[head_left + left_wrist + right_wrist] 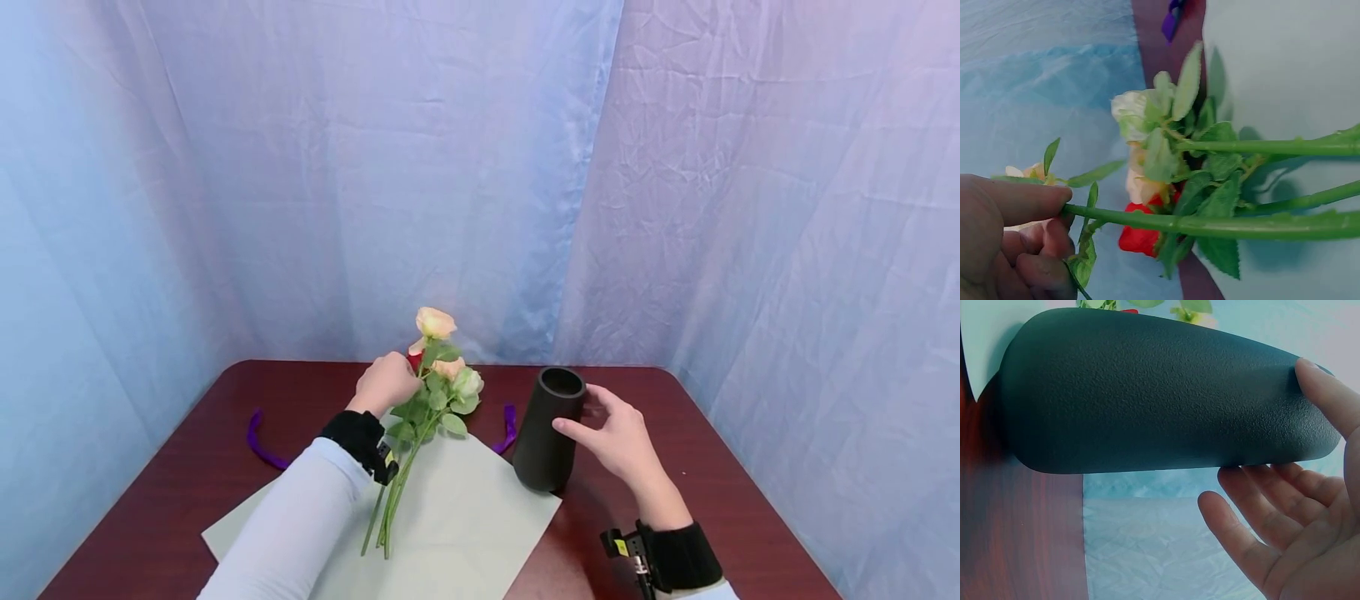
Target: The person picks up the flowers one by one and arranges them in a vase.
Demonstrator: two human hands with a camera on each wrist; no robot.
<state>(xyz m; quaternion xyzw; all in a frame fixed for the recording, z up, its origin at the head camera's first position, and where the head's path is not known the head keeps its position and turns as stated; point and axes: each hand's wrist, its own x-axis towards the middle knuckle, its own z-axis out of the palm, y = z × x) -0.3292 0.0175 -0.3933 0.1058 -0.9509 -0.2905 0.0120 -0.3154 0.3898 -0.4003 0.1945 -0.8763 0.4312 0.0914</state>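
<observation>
My left hand [386,383] pinches the green stem [1229,225] of a pale peach rose [435,322] between thumb and fingers, high up near the bloom. Below that stem, a white-green rose [1132,114], another peach rose [448,368] and a red rose [1140,232] lie together, their leafy stems over pale wrapping paper [450,508]. On the right, a tapered black vase [542,442] stands by the paper's corner, its round mouth facing up. My right hand [618,433] holds it near the top, thumb on the near side and fingertips against the other side.
A purple ribbon [258,442] comes out from under the paper on the left, and a purple ribbon end [510,425] shows beside the vase. The dark red table [697,483] has a rounded back edge, with a pale blue curtain [375,183] behind it.
</observation>
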